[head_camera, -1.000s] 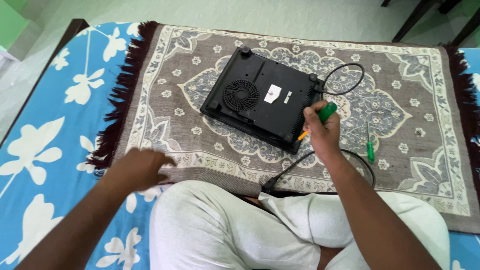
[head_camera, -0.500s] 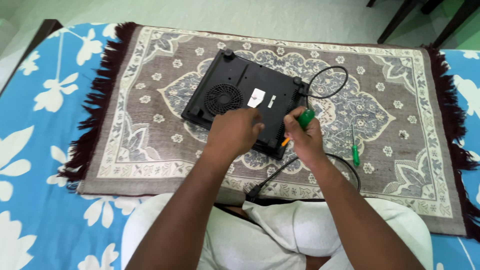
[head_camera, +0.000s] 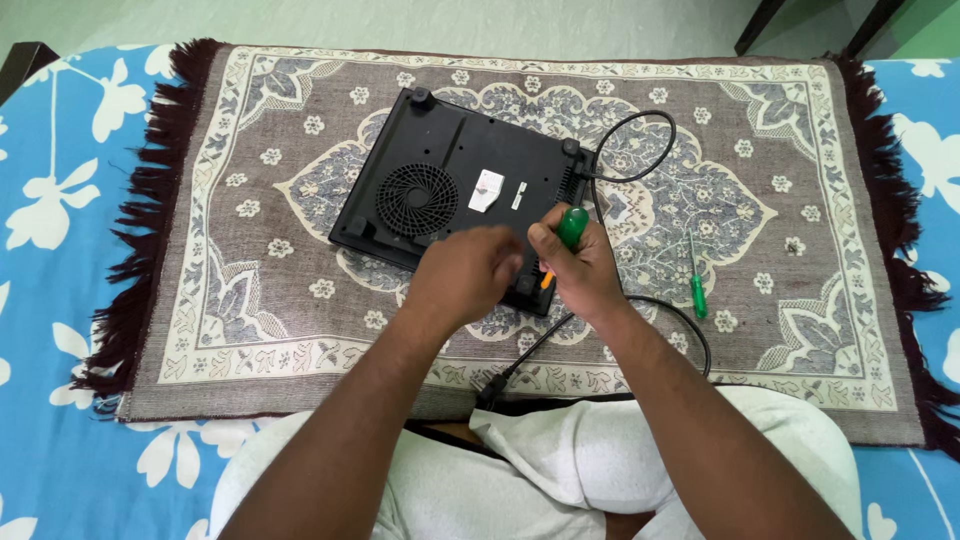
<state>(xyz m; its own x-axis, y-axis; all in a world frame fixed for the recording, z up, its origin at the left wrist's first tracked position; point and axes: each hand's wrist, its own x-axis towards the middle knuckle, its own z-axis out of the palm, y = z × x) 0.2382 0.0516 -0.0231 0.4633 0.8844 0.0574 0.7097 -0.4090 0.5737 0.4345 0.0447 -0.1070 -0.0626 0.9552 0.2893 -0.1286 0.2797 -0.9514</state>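
Observation:
A black induction cooktop (head_camera: 440, 180) lies upside down on a patterned grey rug (head_camera: 260, 280), its round fan grille and a white label facing up. My right hand (head_camera: 585, 275) grips a green-handled screwdriver (head_camera: 570, 228) upright at the cooktop's near right corner. My left hand (head_camera: 465, 275) rests on the near edge of the cooktop beside it, fingers curled toward the screwdriver's orange shaft; whether it holds anything is hidden.
A black power cord (head_camera: 640, 170) loops from the cooktop's right corner and runs back toward my lap. A second small green screwdriver (head_camera: 696, 285) lies on the rug at right. Blue floral sheet (head_camera: 60, 200) surrounds the rug. My crossed legs in white cloth (head_camera: 560, 470) sit at the near edge.
My left hand came in from the rug's left edge onto the cooktop's near edge beside my right hand. The right hand stays at the corner with the screwdriver.

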